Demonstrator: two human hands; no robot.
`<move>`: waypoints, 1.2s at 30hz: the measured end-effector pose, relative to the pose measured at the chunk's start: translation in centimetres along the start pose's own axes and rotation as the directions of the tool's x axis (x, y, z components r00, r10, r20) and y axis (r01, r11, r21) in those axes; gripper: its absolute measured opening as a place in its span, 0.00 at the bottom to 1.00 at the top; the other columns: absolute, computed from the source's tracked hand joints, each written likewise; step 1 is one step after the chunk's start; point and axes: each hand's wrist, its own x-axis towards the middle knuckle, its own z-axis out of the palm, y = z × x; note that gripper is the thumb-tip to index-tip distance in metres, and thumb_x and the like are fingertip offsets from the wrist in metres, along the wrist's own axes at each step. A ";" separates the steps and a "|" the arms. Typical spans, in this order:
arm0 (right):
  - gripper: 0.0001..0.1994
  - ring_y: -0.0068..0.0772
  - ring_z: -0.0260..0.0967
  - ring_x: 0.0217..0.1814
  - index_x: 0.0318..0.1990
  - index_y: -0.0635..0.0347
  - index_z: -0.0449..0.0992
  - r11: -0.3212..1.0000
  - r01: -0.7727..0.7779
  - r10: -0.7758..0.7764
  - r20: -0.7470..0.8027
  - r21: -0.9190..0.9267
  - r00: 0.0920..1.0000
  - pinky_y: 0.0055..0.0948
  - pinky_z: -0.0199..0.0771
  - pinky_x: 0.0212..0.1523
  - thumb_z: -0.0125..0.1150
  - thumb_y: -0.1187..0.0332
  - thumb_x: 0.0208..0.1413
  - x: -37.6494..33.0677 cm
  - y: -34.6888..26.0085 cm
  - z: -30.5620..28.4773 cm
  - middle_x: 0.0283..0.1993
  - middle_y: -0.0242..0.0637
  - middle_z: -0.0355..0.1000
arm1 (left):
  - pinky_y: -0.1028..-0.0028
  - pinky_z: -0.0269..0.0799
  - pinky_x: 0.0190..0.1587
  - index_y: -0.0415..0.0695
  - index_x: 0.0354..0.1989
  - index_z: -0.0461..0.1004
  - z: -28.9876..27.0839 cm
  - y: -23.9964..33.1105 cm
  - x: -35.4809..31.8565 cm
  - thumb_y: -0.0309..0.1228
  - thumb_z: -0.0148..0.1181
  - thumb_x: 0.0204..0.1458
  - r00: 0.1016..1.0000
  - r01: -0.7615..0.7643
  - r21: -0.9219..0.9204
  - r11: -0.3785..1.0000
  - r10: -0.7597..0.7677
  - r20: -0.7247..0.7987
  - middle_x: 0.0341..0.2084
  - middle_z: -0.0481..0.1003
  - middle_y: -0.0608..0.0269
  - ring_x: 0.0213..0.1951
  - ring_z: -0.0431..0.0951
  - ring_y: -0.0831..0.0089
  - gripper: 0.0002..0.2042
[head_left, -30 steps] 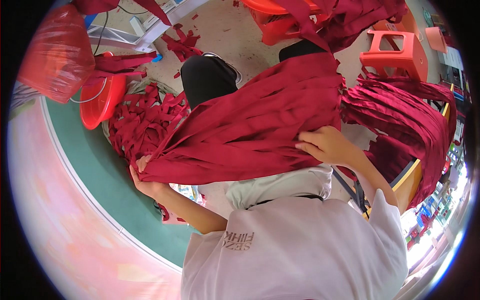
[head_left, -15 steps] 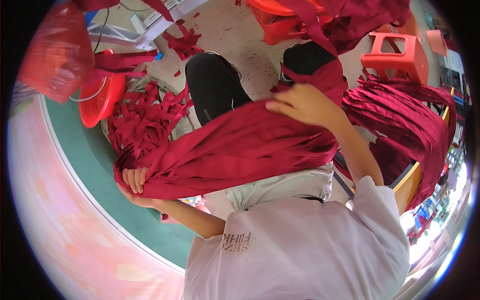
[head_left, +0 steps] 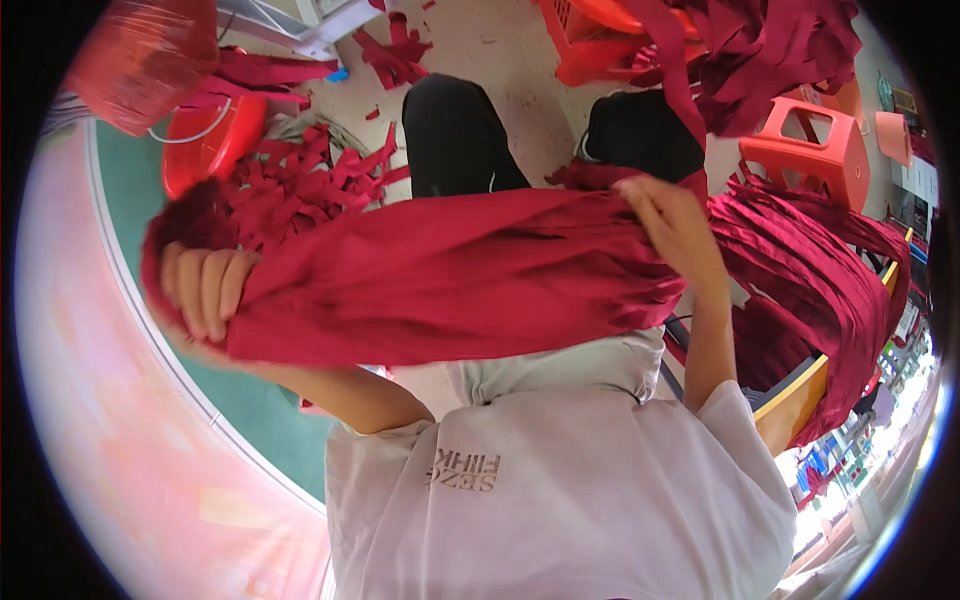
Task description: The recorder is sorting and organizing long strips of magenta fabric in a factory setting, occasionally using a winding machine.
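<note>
A thick bundle of dark red fabric strips [head_left: 450, 275] stretches across my lap between my two hands. At its left end my left hand [head_left: 208, 290] is closed, the fingers wrapped over the gathered cloth. My right hand [head_left: 668, 225] pinches the upper edge near the bundle's right end, thumb and fingers pressed on the fabric. The strips lie mostly side by side, with loose folds fanning out on the right. Below the left part of the bundle, some of its underside is hidden.
More red strips [head_left: 820, 290] drape over a wooden-edged frame [head_left: 795, 400] at the right. Red cut scraps [head_left: 310, 185] lie in a heap at the left, near a red basin [head_left: 210, 145]. Red plastic stools [head_left: 810, 150] stand at the far right. A red plastic bag [head_left: 150, 60] is at the far left.
My left hand has moved left and up with its end of the bundle. My right hand has shifted right along the upper edge, and the bundle now lies more level and stretched out.
</note>
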 end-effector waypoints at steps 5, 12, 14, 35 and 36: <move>0.19 0.48 0.73 0.38 0.48 0.58 0.73 0.881 0.014 -0.173 -0.292 -0.474 0.941 0.40 0.73 0.40 0.63 0.57 0.54 2.7 4.8 -1.3 0.39 0.42 0.71 | 0.58 0.81 0.41 0.37 0.29 0.68 2.2 3.3 4.5 0.20 0.53 0.54 0.298 0.468 0.036 0.883 -0.196 0.934 0.28 0.75 0.46 0.30 0.79 0.55 0.03; 0.24 0.51 0.72 0.37 0.37 0.57 0.66 0.845 -0.128 0.028 -0.195 -0.519 0.980 0.46 0.71 0.36 0.67 0.48 0.47 -0.2 4.4 -1.0 0.36 0.44 0.70 | 0.56 0.80 0.41 0.36 0.34 0.67 1.5 2.0 -1.6 0.22 0.50 0.58 0.380 0.322 -0.203 0.925 0.070 0.922 0.29 0.75 0.43 0.30 0.78 0.55 0.03; 0.27 0.51 0.72 0.31 0.34 0.57 0.66 0.791 -0.150 0.166 -0.028 -0.593 0.986 0.46 0.70 0.32 0.65 0.42 0.47 -0.9 2.7 -0.8 0.25 0.43 0.70 | 0.56 0.80 0.41 0.35 0.35 0.67 2.2 2.5 -3.7 0.21 0.50 0.57 0.421 0.182 -0.224 0.957 0.130 0.897 0.27 0.74 0.44 0.28 0.78 0.55 0.02; 0.16 0.40 0.80 0.31 0.52 0.60 0.66 0.605 0.463 0.701 -0.709 0.648 0.076 0.36 0.85 0.30 0.41 0.57 0.69 -15.7 41.2 -39.2 0.34 0.49 0.78 | 0.82 0.64 0.33 0.48 0.29 0.61 -1.1 6.7 -12.5 0.35 0.49 0.60 0.964 -0.245 0.176 0.953 0.258 -0.055 0.20 0.62 0.74 0.20 0.63 0.83 0.09; 0.20 0.49 0.80 0.36 0.61 0.61 0.58 0.597 0.483 0.615 -0.752 0.641 0.238 0.44 0.86 0.36 0.38 0.58 0.70 -18.6 40.4 -42.0 0.40 0.57 0.76 | 0.81 0.63 0.30 0.49 0.27 0.59 -2.1 6.1 -12.3 0.35 0.49 0.60 0.953 -0.262 0.106 0.959 0.275 -0.131 0.18 0.61 0.75 0.18 0.61 0.83 0.10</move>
